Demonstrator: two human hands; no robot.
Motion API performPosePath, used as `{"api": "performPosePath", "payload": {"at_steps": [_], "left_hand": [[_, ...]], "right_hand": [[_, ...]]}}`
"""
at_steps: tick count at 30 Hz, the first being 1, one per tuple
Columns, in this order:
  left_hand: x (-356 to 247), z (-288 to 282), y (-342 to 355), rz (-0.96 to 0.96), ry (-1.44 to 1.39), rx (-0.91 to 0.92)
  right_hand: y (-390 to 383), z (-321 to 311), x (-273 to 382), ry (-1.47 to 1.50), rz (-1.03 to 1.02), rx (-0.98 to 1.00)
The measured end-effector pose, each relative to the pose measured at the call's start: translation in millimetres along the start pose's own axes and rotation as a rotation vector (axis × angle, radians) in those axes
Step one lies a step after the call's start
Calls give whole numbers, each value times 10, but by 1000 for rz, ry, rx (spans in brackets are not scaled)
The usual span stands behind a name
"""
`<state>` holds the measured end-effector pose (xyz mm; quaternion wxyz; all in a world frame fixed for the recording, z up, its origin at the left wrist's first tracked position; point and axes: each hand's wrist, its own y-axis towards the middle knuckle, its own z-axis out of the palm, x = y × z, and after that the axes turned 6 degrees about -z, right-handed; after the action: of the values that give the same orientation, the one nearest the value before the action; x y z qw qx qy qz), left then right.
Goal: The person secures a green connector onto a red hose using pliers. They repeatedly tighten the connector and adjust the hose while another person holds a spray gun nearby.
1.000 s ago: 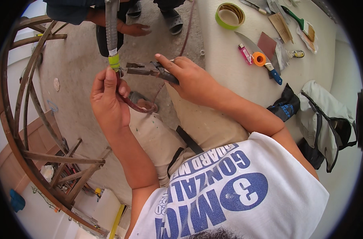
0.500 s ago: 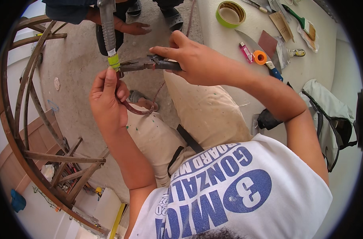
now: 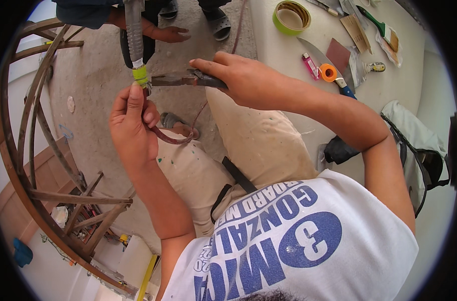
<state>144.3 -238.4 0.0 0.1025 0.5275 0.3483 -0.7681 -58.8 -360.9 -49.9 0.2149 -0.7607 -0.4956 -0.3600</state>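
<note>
My left hand [image 3: 133,125] pinches a dark red hose [image 3: 172,139] just below its joint, thumb on top. Above the thumb, a bright green band [image 3: 140,75] wraps the joint, and a grey ribbed tube [image 3: 134,37] runs up from it to the top edge. Thin wire seems to circle the hose under the band. In my right hand [image 3: 248,83] are dark pliers [image 3: 174,80], their jaws pointing left and nearly together beside the joint. Whether the tips grip the wire is too small to tell. My right index finger stretches along the handle.
Another person's hand [image 3: 170,34] hangs beyond the tube. On the white surface at right lie a green tape roll [image 3: 291,18], a pink lighter [image 3: 311,66], an orange ring [image 3: 328,73], a knife [image 3: 347,90] and a paintbrush [image 3: 379,25]. A curved wooden frame [image 3: 7,145] stands at left.
The pliers' jaws were spread apart and have come together. My left hand, the hose and the joint have shifted slightly left.
</note>
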Motion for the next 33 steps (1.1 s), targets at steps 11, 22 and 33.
{"api": "performPosePath", "payload": {"at_steps": [11, 22, 33], "left_hand": [[54, 9, 13, -24, 100, 62], [135, 52, -35, 115, 318, 47], [160, 138, -26, 175, 324, -77]], "right_hand": [[304, -510, -323, -626, -433, -80], [-16, -229, -21, -334, -150, -66], [126, -149, -215, -440, -275, -86]]}}
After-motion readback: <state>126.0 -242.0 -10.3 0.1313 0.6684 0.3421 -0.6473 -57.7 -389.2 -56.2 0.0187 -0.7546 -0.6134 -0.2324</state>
